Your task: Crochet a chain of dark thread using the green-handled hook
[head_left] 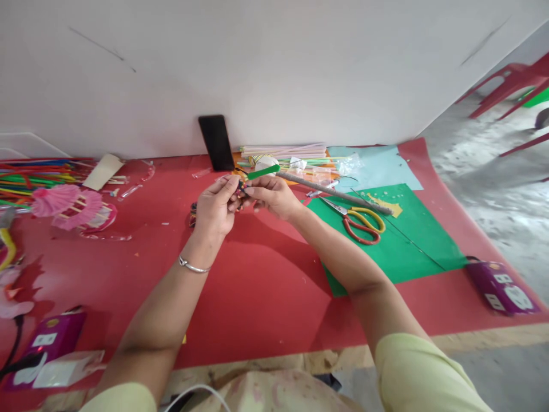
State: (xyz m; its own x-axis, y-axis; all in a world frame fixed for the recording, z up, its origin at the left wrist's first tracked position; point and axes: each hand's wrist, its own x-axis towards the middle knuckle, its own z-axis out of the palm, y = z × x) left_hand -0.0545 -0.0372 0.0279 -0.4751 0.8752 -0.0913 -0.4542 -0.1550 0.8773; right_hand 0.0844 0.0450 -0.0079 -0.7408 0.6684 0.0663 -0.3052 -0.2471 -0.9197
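My left hand [217, 206] and my right hand [273, 197] meet above the red table cover [257, 286], both closed in a pinch. Between their fingertips is a small dark, multicoloured piece [241, 187], mostly hidden by the fingers. A green strip [263, 171] shows just above my right hand; whether it is held cannot be made out. Beside my left wrist, part of another dark patterned item [193, 214] shows. To the right of my right hand, scissors [364, 225] with red and yellow handles lie slightly open on a green sheet [398, 252].
A black phone [217, 143] leans on the white wall. Behind my hands lie pale sticks [283, 151] and a long grey rod [334, 193]. Pink frilled craftwork [79, 206] and coloured sticks [38, 177] are at left. Purple power boxes [504, 289] sit near both front corners.
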